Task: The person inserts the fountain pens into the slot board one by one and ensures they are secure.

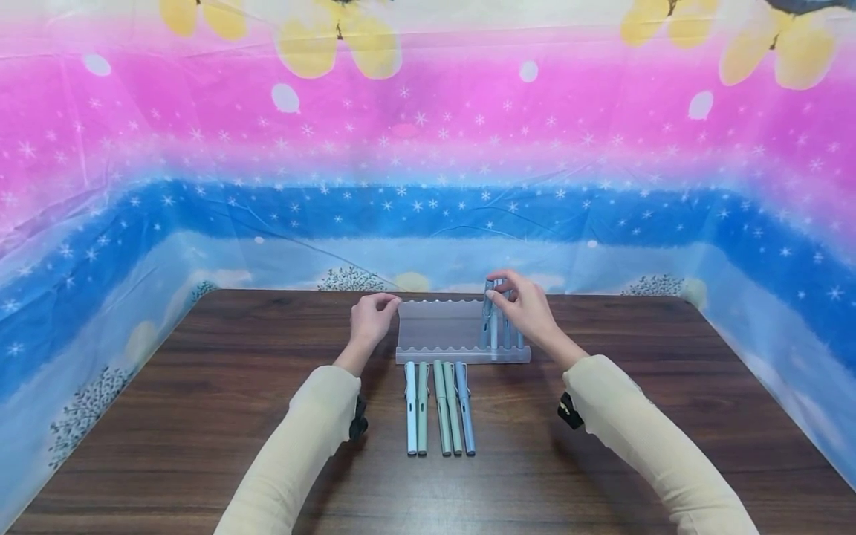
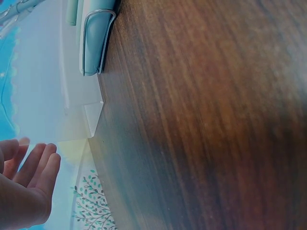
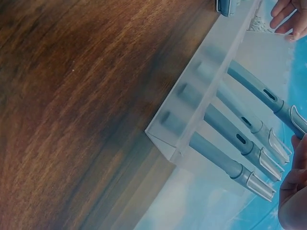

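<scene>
A frosted, see-through pen rack (image 1: 438, 325) with scalloped ledges stands tilted back on the table. My left hand (image 1: 371, 319) pinches its upper left corner between thumb and fingers. My right hand (image 1: 528, 310) pinches the cap end of a blue-grey fountain pen (image 1: 486, 316), whose lower end is in the rack's front ledge. To the right of that pen, three more fountain pens lean in neighbouring notches; the right wrist view shows a pale one (image 3: 237, 106) and two darker ones, clips upward. Several capped fountain pens (image 1: 448, 409) lie side by side in front of the rack.
The dark wood-grain table (image 1: 267, 416) reaches back to a patterned cloth backdrop (image 1: 428, 215) close behind the rack. Among the lying pens are a pale blue one (image 1: 411, 409) at the left and a blue one (image 1: 465, 409) at the right.
</scene>
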`<state>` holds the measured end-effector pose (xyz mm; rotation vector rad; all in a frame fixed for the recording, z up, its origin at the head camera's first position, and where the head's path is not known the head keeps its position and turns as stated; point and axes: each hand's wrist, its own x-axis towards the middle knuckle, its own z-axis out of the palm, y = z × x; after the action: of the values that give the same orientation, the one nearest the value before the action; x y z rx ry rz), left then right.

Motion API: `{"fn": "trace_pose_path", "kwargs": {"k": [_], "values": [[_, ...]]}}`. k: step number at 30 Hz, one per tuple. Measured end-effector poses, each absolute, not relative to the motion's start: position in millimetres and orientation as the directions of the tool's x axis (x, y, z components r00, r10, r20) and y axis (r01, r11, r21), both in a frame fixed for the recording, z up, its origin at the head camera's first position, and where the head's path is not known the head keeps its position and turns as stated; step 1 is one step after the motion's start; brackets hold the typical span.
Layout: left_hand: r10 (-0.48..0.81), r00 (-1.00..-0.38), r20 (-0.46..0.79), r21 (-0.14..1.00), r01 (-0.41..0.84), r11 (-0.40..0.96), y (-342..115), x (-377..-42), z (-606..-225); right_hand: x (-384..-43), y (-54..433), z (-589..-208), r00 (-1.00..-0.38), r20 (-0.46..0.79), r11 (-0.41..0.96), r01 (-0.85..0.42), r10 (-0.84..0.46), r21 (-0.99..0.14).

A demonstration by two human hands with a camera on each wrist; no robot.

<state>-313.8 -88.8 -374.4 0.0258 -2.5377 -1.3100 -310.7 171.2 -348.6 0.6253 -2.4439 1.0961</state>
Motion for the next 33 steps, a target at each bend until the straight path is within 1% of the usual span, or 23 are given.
{"fn": "trace_pose_path", "kwargs": {"k": [5, 7, 13, 21, 33], "values": [[-0.142, -0.96, 0.243, 0.802, 0.117, 0.585, -88.6, -313.0, -374.8, -311.2, 169.3, -348.8, -0.825, 0.511, 0.606, -0.539, -0.24, -0.586], [-0.141, -0.959, 0.245, 0.804, 0.12, 0.583, -88.6, -312.6, -374.9, -311.8, 168.4, -349.2, -0.82, 0.515, 0.625, -0.543, -0.25, -0.561], [-0.135, -0.959, 0.248, 0.805, 0.126, 0.58, -88.9, -312.2, -375.2, -314.1, 168.7, -352.5, -0.794, 0.519, 0.697, -0.566, -0.317, -0.44], [-0.132, -0.959, 0.249, 0.804, 0.129, 0.58, -88.6, -311.6, -374.2, -317.5, 172.4, -358.1, -0.807, 0.489, 0.744, -0.542, -0.332, -0.39], [-0.132, -0.955, 0.268, 0.796, 0.142, 0.588, -89.1, -313.7, -375.3, -320.9, 171.8, -355.9, -0.846, 0.404, 0.745, -0.511, -0.348, -0.429]]}}
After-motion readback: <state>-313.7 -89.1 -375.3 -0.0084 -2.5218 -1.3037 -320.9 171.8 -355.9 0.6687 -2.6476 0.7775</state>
